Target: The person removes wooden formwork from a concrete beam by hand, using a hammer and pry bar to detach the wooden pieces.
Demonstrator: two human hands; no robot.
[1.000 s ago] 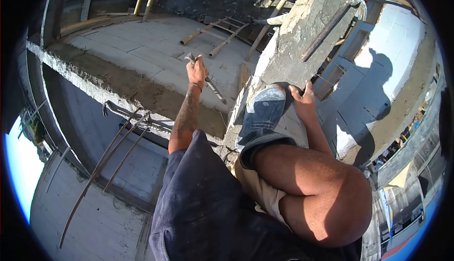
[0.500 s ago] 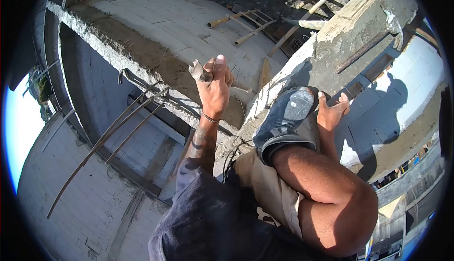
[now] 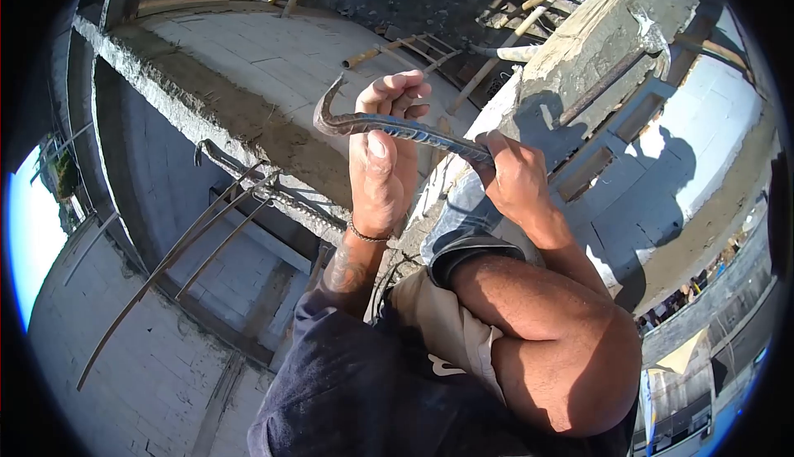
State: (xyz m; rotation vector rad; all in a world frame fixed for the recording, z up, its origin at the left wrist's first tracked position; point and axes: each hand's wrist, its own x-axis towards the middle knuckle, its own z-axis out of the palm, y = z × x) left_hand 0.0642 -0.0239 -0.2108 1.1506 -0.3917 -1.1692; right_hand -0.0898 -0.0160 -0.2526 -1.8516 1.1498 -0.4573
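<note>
Rough concrete ledge (image 3: 227, 122) below; your right hand (image 3: 519, 180) grips a hooked, ribbed blue-brown metal bar (image 3: 413, 132), left hand (image 3: 382, 188) open behind it; moving it likely needs steady grip.

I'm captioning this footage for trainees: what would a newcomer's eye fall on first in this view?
Likely first is the hook-ended metal bar at upper centre, its straight end in the right hand and its middle crossing in front of the open left hand. Next comes the bent bare knee at lower right, in sun and shadow. Thin rods also stand out at left, jutting from the rough concrete edge.
</note>
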